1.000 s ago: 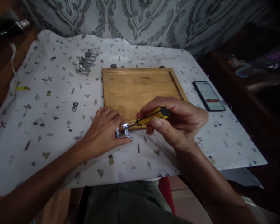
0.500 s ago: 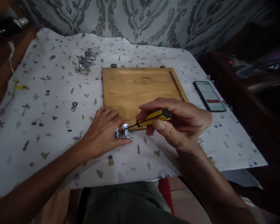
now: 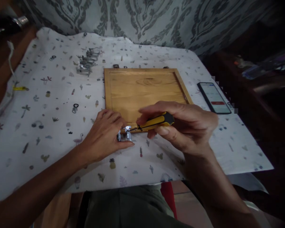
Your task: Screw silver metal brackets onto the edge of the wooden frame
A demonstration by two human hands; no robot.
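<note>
A framed wooden panel [image 3: 144, 91] lies flat on the patterned tablecloth. At its near left corner sits a shiny metal hinge [image 3: 127, 135]. My left hand [image 3: 108, 131] grips this hinge against the panel's edge, thumb below and fingers on the wood. In my right hand [image 3: 187, 126] is a yellow and black screwdriver [image 3: 156, 121], pinched between thumb and fingers. The shaft slants left and its tip is at the hinge; whether it sits in a screw I cannot tell.
Several more metal hinges [image 3: 87, 61] lie in a row at the back left. A phone [image 3: 214, 98] with its screen lit rests right of the panel. A white cord [image 3: 11, 60] with a yellow tag [image 3: 20, 88] runs along the left side. Behind the table hangs a patterned curtain [image 3: 144, 19].
My right hand has shifted slightly right and its grip on the screwdriver handle has turned a little. The left hand, hinge and panel stay in place.
</note>
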